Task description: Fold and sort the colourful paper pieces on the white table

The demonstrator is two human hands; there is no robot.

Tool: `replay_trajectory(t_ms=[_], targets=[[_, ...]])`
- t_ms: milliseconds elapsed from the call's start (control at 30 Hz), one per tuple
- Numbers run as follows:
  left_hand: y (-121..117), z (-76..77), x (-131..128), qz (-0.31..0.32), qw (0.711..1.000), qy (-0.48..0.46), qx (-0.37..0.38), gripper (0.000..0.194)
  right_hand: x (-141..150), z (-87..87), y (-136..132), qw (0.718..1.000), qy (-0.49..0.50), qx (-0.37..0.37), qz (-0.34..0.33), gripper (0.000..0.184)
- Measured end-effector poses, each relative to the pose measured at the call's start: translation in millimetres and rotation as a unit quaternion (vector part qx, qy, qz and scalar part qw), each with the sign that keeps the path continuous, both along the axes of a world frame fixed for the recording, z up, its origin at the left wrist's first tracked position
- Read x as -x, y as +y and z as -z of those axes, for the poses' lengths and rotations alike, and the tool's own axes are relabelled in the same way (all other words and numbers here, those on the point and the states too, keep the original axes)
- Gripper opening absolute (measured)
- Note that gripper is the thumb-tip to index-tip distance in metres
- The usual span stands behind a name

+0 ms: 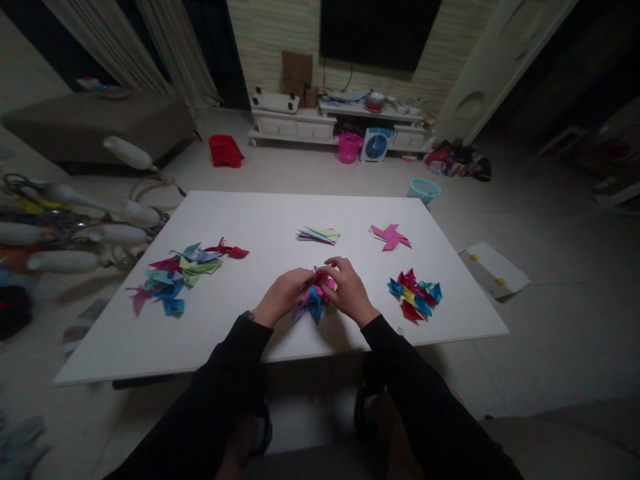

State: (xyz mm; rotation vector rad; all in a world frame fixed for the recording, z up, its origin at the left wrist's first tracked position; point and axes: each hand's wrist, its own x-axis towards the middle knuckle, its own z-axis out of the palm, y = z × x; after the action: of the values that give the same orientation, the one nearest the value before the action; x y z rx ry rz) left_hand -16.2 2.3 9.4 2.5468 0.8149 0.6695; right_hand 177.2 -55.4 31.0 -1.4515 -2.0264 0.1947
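Observation:
A cluster of folded paper in pink, blue, lavender and red is between my two hands, low over the white table. My left hand pinches its upper left side. From the right, my right hand closes on its top with thumb and bent fingers. A small dark tip pokes up between the fingertips; what it is I cannot make out. To the left lies a spread pile of folded paper cranes. On the right sits a round group of shiny folded paper pieces in red, blue and yellow.
Beyond my hands lie a fanned stack of paper strips and a pink and green paper pinwheel shape. A blue-green basket stands off the far right corner. A lamp with white arms crowds the left edge.

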Motion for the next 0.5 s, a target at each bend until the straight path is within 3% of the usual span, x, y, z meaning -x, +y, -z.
replay_trajectory(t_ms=[500], targets=[[-5,-1.7,-1,0.023,0.998,0.035,-0.039,0.012,-2,11.6,2,0.998,-0.026,0.060,-0.017,0.007]])
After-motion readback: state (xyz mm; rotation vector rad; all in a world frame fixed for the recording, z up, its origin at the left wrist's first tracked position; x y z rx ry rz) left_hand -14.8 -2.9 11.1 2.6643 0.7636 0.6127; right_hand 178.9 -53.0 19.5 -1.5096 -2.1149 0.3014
